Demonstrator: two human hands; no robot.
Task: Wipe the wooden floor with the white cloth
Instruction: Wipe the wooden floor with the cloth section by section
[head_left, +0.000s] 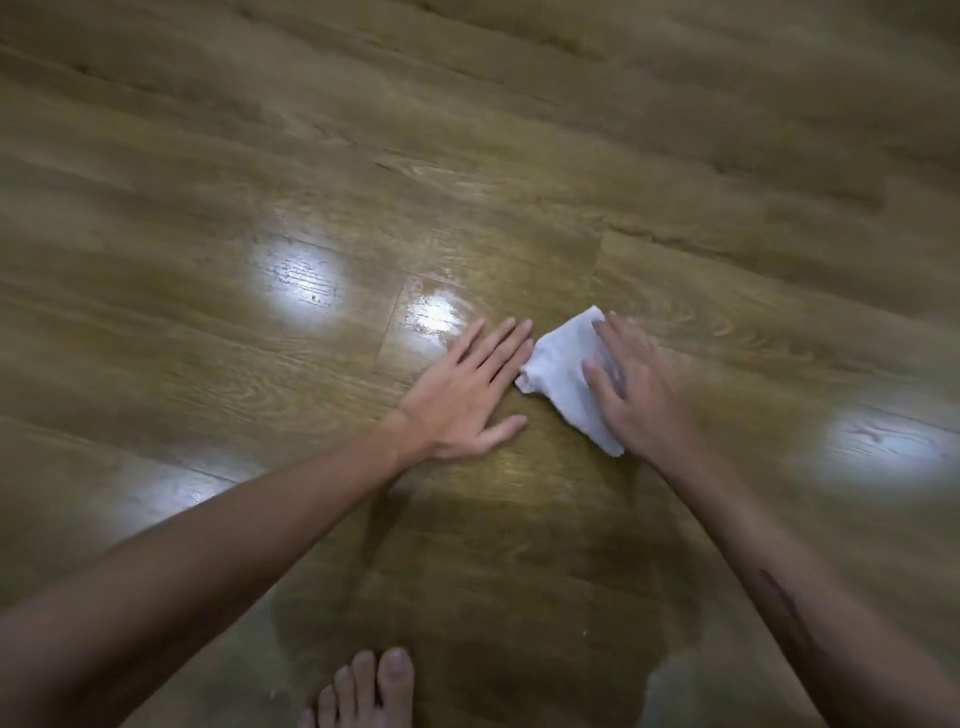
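You kneel or bend over the brown wooden plank floor (519, 171), which fills the whole view and carries several bright patches of reflected light. Take the folded white cloth (563, 371) as your landmark: it lies flat on the boards near the middle of the view. Your left hand (467, 387) lies just left of the cloth, palm down on the floor with the fingers straight and together, holding nothing; its fingertips come right up to the cloth's left edge, though you cannot tell whether they touch it. Your right hand (636, 387) rests on the cloth's right half, fingers spread and straight, pressing down on it rather than curling round it; this hand looks slightly blurred, so the finer detail of its fingers is unclear. Well below the cloth, at the bottom edge of the view, the toes of your bare foot (371, 688) stand on the boards.
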